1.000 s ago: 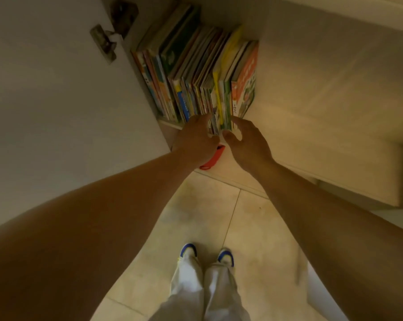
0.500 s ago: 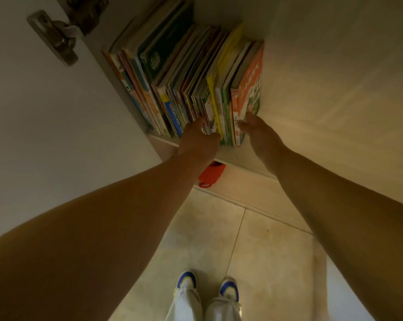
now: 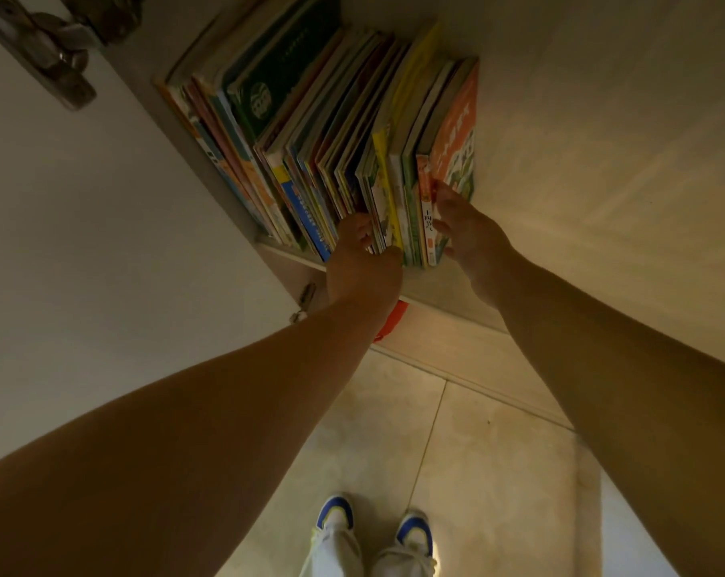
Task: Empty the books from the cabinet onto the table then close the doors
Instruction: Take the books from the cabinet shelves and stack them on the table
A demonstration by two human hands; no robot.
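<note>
A row of thin, colourful books (image 3: pixel 331 131) stands upright on a cabinet shelf (image 3: pixel 431 281), packed against the left wall. My left hand (image 3: pixel 362 260) has its fingers pushed in between the spines in the middle of the row, with the thumb on the near edge of the books to the right. My right hand (image 3: pixel 462 226) lies flat against the cover of the rightmost orange book (image 3: pixel 456 139), fingertips on its front face. The two hands bracket the right-hand bundle of books (image 3: pixel 410 189).
The open cabinet door (image 3: pixel 102 226) stands at the left, with a metal hinge (image 3: pixel 44 52) at its top. The shelf to the right of the books is bare. A red object (image 3: pixel 389 322) shows under the shelf. Below lie a tiled floor (image 3: pixel 456 443) and my shoes (image 3: pixel 373 530).
Both hands have reached further into the shelf. The left fingers have gone in between the spines, and the right hand has slid up the orange book's cover. The view has moved closer.
</note>
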